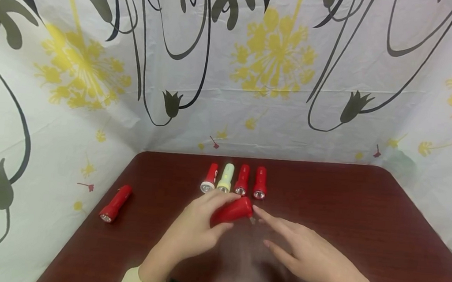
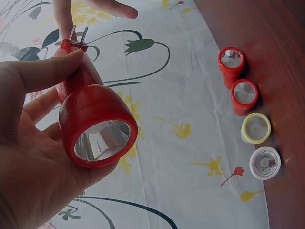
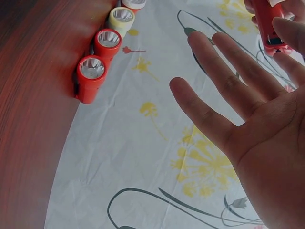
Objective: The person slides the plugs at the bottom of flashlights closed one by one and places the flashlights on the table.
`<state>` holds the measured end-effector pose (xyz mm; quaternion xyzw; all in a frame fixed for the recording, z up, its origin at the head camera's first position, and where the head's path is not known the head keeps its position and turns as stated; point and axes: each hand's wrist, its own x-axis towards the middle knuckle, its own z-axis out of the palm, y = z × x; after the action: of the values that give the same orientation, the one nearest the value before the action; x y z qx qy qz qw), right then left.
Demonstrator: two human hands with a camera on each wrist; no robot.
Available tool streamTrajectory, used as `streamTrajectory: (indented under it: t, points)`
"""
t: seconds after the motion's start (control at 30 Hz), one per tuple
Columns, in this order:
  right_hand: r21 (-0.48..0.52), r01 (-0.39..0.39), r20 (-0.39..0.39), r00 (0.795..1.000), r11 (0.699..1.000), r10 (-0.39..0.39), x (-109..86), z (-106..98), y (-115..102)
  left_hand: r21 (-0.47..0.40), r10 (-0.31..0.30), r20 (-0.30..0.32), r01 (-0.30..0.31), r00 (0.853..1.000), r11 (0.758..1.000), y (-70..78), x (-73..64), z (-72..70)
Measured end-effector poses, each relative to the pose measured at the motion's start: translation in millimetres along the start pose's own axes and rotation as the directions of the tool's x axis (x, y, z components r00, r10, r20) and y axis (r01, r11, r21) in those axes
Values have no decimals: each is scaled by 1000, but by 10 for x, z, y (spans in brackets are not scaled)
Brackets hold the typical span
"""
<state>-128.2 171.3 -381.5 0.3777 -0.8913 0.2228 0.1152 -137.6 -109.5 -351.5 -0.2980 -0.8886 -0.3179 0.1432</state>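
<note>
Head view, centre | left hand (image 1: 196, 231) curled round red flashlight (image 1: 234, 211) | right hand (image 1: 305, 252) spread, holding nothing | exposed prongs (image 2: 84, 36) might snag that hand, dislodging the flashlight

Item, passage: broad table (image 1: 343, 221) surface, right of frame, where my right hand (image 1: 301, 251) had room to pass.
Item, passage: gap at centre left, between a lone red flashlight (image 1: 116, 203) and my left hand (image 1: 195, 231).
Item, obstacle: the red flashlight I gripped (image 1: 234, 210), which blocked the space between my hands, mid-frame.
Item, obstacle: close-set row above it, comprising a white-rimmed flashlight (image 1: 212, 174), a pale flashlight (image 1: 227, 174) and two red ones.
Item, barrier: patterned cloth (image 1: 227, 128), which stood behind the table's far edge.
</note>
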Motion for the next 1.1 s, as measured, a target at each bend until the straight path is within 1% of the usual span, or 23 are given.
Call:
streamTrajectory:
  t: [0.13,0.3,0.57,0.77,0.87,1.03,1.1]
  points:
    - [7,-17,17,1000,1000,17,2,-5,-3,-7,-10,12,10,1000,1000,3,2,-5]
    - [5,-33,29,999,999,33,4,2,-8,-4,-18,9,18,1000,1000,-7,-3,-7]
    - [16,-11,20,1000,1000,11,20,6,-19,10,-3,-5,3,1000,1000,-32,-9,5]
    - [41,-7,37,999,999,6,27,8,-27,-7,-51,23,51,998,999,-48,-8,11]
    - [52,-21,51,999,998,18,30,15,-25,-5,-62,31,62,998,998,-58,-8,15]
    - [59,-63,72,996,996,59,24,28,-17,2,-58,32,58,998,998,-65,-8,18]
    - [52,-56,67,996,997,53,24,32,-15,2,-54,29,54,998,999,-64,-7,19]
